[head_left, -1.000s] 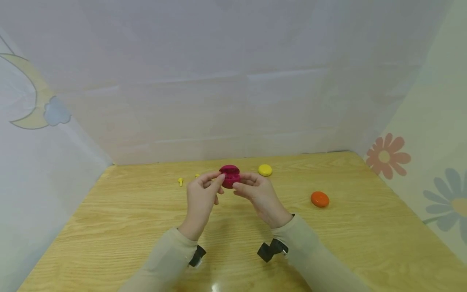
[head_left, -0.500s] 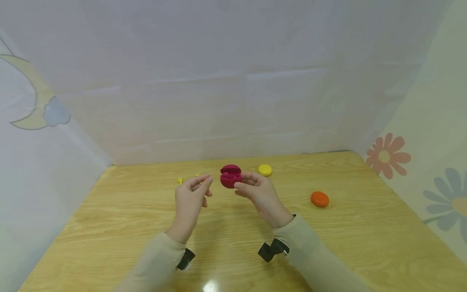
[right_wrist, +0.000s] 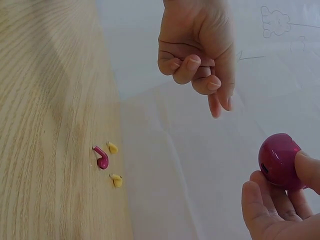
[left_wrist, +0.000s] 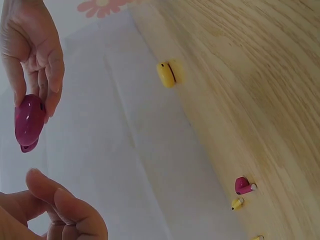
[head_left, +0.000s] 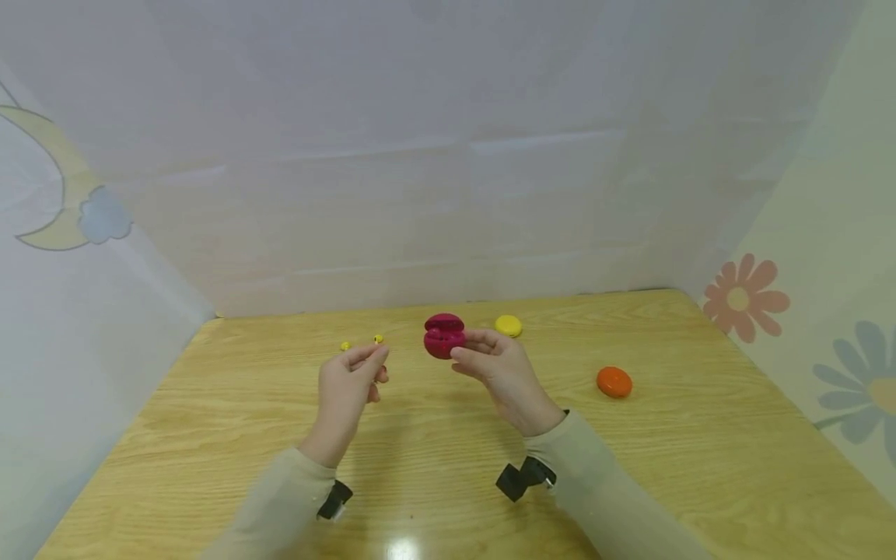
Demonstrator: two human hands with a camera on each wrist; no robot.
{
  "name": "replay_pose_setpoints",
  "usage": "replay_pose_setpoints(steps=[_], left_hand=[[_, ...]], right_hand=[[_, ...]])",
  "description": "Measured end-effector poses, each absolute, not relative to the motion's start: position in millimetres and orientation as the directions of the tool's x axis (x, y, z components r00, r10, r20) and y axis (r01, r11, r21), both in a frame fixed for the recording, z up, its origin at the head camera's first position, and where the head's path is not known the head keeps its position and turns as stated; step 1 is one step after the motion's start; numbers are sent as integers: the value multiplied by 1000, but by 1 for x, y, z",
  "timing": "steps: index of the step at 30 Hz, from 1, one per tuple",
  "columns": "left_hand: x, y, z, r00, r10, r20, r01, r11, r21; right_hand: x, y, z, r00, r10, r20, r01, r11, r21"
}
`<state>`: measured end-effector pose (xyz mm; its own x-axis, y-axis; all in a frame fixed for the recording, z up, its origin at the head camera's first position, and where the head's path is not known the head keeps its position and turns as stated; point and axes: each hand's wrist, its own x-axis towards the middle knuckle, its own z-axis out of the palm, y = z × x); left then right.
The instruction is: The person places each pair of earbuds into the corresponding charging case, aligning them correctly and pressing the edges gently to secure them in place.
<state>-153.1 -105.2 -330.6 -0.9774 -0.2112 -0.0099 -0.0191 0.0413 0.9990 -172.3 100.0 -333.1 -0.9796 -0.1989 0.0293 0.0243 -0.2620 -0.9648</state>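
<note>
My right hand (head_left: 500, 373) holds a dark pink earbud case (head_left: 445, 346) by its right side, thumb in front and fingers behind. Its lid stands up, and a pink earbud (head_left: 435, 334) shows in the left part of the case. Left of the case, apart from it, my left hand (head_left: 343, 393) hovers over the table with loosely bent fingers and nothing between them. A loose pink earbud (right_wrist: 102, 161) lies on the table between two yellow earbuds (right_wrist: 112, 147) in the right wrist view; the left hand mostly hides it in the head view.
A closed yellow case (head_left: 509, 326) sits near the back of the wooden table (head_left: 210, 435), behind my right hand. Farther right lies an orange case (head_left: 614, 382). A pale cloth wall (head_left: 448, 218) rises along the table's back edge.
My left hand has drawn away from the pink case, moving left and slightly down. My right hand keeps holding the case almost in place, its lid up throughout.
</note>
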Motion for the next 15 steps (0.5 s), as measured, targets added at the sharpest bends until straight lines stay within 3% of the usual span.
replay_pose_setpoints(steps=[8,15], left_hand=[[-157,-115,-340,-984,-176,-1,-19,102,995],[-162,-126,-345,-981,-182,-71,-96,132,987]], right_hand=[[-171,101,-332,-980,-198,27,27,-265,-964],[-171,100,-331,-979,-202,24,32,-267,-963]])
